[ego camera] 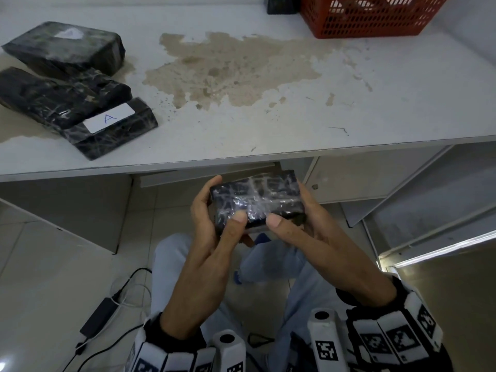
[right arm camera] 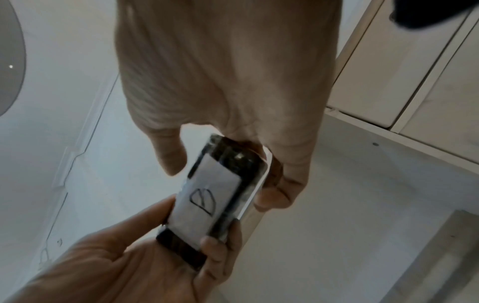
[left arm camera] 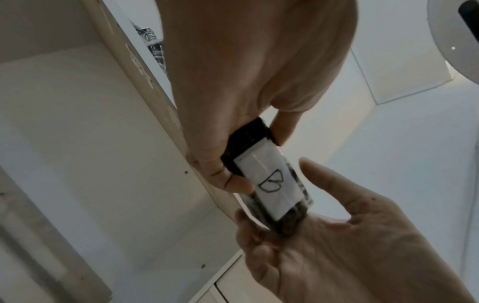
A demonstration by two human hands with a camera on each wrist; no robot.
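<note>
A small black package (ego camera: pixel 257 200) wrapped in clear tape is held in both hands, just below the white table's front edge (ego camera: pixel 241 159). My left hand (ego camera: pixel 206 224) grips its left end, thumb on top. My right hand (ego camera: pixel 308 224) grips the right end the same way. The underside carries a white label with a hand-drawn "B" (left arm camera: pixel 269 184), also seen as the label (right arm camera: pixel 207 201) from the right wrist. In the left wrist view the left hand (left arm camera: pixel 228 131) pinches one end and the right hand (left arm camera: pixel 337 235) cradles the other. In the right wrist view the right hand (right arm camera: pixel 259 133) and left hand (right arm camera: pixel 145 256) hold it likewise.
Three larger black wrapped packages lie at the table's left: one at the back (ego camera: pixel 67 47), one in the middle (ego camera: pixel 59 98), one labelled "A" (ego camera: pixel 112 124). A red basket (ego camera: pixel 367 14) stands back right. A brown stain (ego camera: pixel 236 68) marks the tabletop. A power adapter with cables (ego camera: pixel 99 318) lies on the floor.
</note>
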